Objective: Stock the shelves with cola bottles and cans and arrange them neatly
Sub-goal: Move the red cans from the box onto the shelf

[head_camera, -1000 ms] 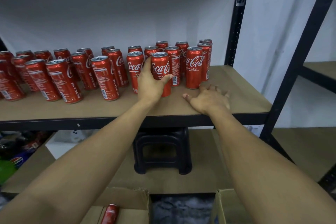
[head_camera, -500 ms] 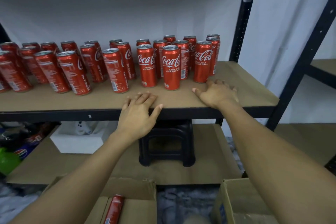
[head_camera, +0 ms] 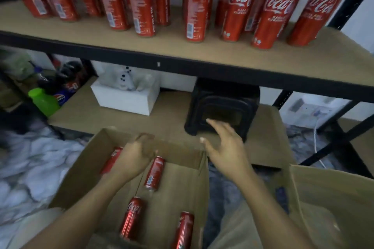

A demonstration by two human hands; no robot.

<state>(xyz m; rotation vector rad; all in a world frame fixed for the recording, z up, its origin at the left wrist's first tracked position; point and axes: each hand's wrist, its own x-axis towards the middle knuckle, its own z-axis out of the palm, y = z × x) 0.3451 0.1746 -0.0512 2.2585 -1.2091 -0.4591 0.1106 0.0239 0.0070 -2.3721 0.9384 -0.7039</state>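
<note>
Shelving is the biggest thing before you: the upper shelf board (head_camera: 222, 51) runs well above and beyond both hands. It carries a crowd of standing cola cans (head_camera: 236, 6) in loose ranks, with bare board along its front edge.

Below, the cardboard box (head_camera: 180, 152) surrounds your left hand (head_camera: 134, 158), and four cans lie on their sides inside it. This looks like the fetching step: you are drawing fresh stock from the box, not arranging.

Your left hand is down at the box's far end, back upward, fingers bent over the far-left can (head_camera: 112, 159), which pokes out just to the left of the knuckles. Blur and the hand itself hide the fingertips, so I cannot tell whether you have it grasped or are only touching it.

Your right hand (head_camera: 226, 147) hovers over the box's far right corner, fingers spread and relaxed, holding nothing.

A second can (head_camera: 154, 174) lies just right of the left hand. Two more, the near-left can (head_camera: 132, 216) and the near-right can (head_camera: 184, 228), lie back toward your wrists.

Next, I judge, you need a firm wrap round the far-left can. Then lift it clear of the box wall, turn it upright and carry it up to the board's front edge.
</note>
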